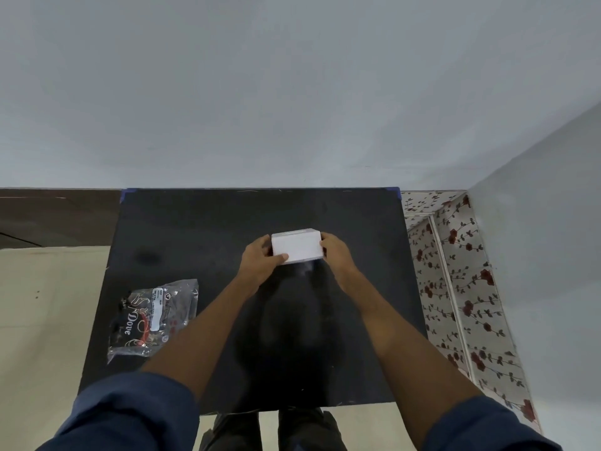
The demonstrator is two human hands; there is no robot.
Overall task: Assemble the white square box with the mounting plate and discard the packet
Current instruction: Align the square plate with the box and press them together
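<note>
Nearest to me I note both forearms in rolled dark blue sleeves [130,415] reaching out over the black rectangular mat [201,229] that covers the table. At the near left of that mat lies the clear crinkled plastic packet with dark printed lettering [156,315], flat, apparently empty and well apart from either hand; I judge the discard step not yet done. Further out, at the mat's centre, the white square plastic box [296,246] is held between both hands. The left hand [260,257] grips its left edge, thumb laid across the near face; the right hand [335,252] clasps the right edge, fingers curled around it. I cannot make out the mounting plate as a separate piece, so whether it is seated is undetermined. My assessment: assembly under way or just completing, packet disposal outstanding.
</note>
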